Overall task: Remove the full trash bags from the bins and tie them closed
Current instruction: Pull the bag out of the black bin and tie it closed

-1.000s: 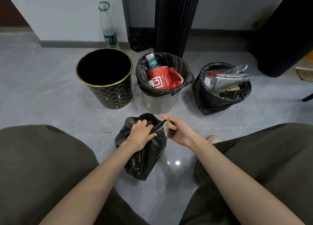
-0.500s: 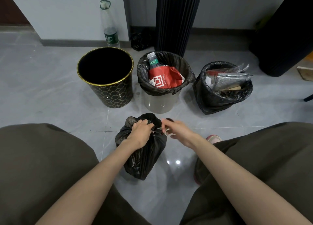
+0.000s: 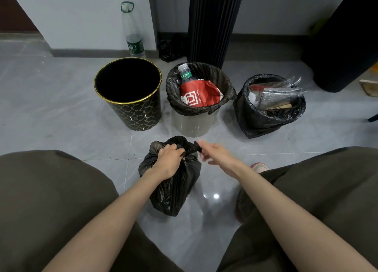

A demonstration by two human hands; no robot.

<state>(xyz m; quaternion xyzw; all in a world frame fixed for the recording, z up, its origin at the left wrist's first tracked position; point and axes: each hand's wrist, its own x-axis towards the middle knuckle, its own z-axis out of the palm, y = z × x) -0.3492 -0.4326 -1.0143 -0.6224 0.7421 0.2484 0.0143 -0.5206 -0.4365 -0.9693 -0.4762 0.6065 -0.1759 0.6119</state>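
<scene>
**The tail points at your right hand**

The small black bag (image 3: 173, 188) stands on the floor (image 3: 61, 112) between your knees. It is in front of the bins and close to you. It stands tall, with its neck at the top.

Your left hand (image 3: 168, 162) is wrapped tight around that neck. The fingers are curled in and squeeze the plastic into a bunch.

A short twisted tail (image 3: 193, 147) sticks out of your fist. It lies sideways, pointing right and a little away from you, straight at your right hand (image 3: 216, 156). That hand is just beside the tip of the tail. Its fingers are bent and blurry, so you cannot tell if they pinch the tail or only touch it.

So the right hand is the one closer to the loose end. It looks like the knot is being made, and the right hand should pull or loop the tail while the left holds the neck.

The gold-rimmed bin (image 3: 135, 116) has no bag in it. The clear bin (image 3: 192, 126) has its full bag (image 3: 176, 100) inside. A third bag (image 3: 257, 122) on the right is open too.
</scene>
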